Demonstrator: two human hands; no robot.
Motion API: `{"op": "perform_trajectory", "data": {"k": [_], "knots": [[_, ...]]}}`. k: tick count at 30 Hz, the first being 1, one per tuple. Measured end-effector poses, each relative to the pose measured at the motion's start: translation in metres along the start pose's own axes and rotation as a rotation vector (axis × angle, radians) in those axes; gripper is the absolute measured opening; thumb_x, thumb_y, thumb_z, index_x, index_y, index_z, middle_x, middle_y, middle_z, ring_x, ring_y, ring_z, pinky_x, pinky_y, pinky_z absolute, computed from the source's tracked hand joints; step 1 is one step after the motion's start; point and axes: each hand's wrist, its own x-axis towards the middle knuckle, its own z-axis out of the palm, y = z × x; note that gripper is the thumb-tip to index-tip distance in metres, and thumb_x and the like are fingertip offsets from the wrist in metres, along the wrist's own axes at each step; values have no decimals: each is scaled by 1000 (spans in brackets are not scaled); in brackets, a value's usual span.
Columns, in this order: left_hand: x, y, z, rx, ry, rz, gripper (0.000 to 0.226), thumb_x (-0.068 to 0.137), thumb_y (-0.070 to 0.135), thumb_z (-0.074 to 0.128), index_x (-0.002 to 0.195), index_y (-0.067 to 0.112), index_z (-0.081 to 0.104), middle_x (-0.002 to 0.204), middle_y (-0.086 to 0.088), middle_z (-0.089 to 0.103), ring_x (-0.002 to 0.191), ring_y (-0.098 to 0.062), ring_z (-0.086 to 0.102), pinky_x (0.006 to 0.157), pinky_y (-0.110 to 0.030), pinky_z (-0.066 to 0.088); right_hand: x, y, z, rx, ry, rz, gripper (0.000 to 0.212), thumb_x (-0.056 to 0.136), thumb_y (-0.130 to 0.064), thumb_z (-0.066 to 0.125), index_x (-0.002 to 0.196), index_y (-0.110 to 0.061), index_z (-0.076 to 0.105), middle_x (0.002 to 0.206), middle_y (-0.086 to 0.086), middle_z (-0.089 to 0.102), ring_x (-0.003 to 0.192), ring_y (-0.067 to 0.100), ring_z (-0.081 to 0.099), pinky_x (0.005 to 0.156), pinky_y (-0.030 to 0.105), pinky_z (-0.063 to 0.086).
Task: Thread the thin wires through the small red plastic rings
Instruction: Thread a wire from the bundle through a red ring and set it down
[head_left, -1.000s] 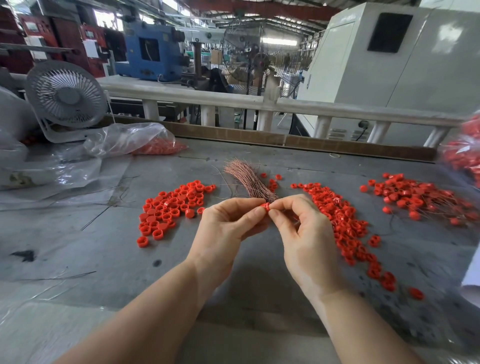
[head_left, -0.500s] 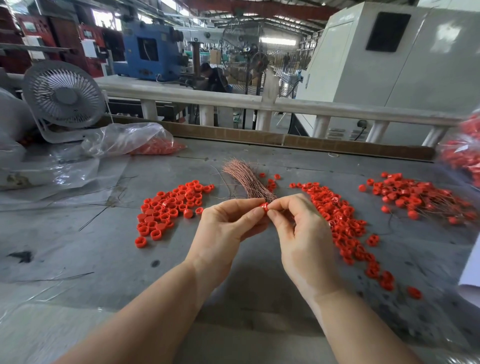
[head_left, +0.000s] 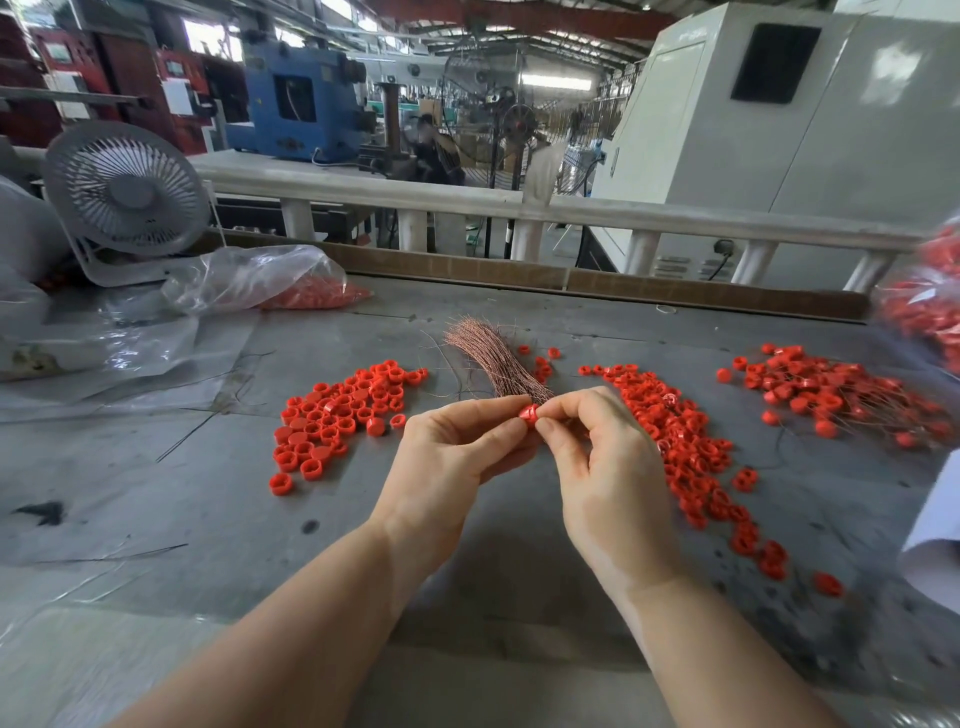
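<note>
Above the near-centre of the grey desk (head_left: 519, 613), both hands meet fingertip to fingertip over one small red plastic ring (head_left: 528, 414). Left hand (head_left: 447, 457): thumb and forefinger pinch the ring from its left side, remaining fingers curled beneath. Right hand (head_left: 608, 467): thumb and forefinger closed narrow against the ring's right side, apparently pinching a wire end; the wire itself is too fine to resolve here.

Key relation: the bundle of thin copper-coloured wires (head_left: 493, 358) lies directly beyond the fingertips, long axis running from the hands away and to the left, far end fanned, near end hidden behind the fingers. The ring sits at the near end of that axis, between the two hands, about equally close to each.

Supply: loose pile of red rings (head_left: 337, 415) to the left of the left hand; a long scatter of red rings (head_left: 691, 447) just right of the right hand. Far right, a heap of rings with wires trailing from them (head_left: 841, 395), judged to be finished pieces.

Judgement: threading of this ring is in progress; the feed depends on keeping the wire tip lined up with the ring's bore. A slip could bend the fine wire.
</note>
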Motion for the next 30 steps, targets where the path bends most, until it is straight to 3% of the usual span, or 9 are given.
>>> {"op": "perform_trajectory", "data": {"k": [24, 30], "knots": [[1, 1, 0, 28, 21, 35, 17, 64, 13, 66, 75, 22, 77, 76, -3, 74, 70, -10, 69, 63, -17, 53, 1, 0, -1, 9, -16, -7, 5, 85, -5, 63, 82, -9, 63, 82, -1, 60, 80, 21, 59, 72, 38, 50], [0, 0, 2, 97, 69, 83, 23, 78, -4, 63, 77, 16, 75, 77, -5, 74, 71, -13, 69, 65, -19, 54, 0, 2, 0, 4, -14, -14, 4, 84, -9, 60, 81, -9, 63, 81, -2, 59, 79, 19, 59, 72, 33, 46]]}}
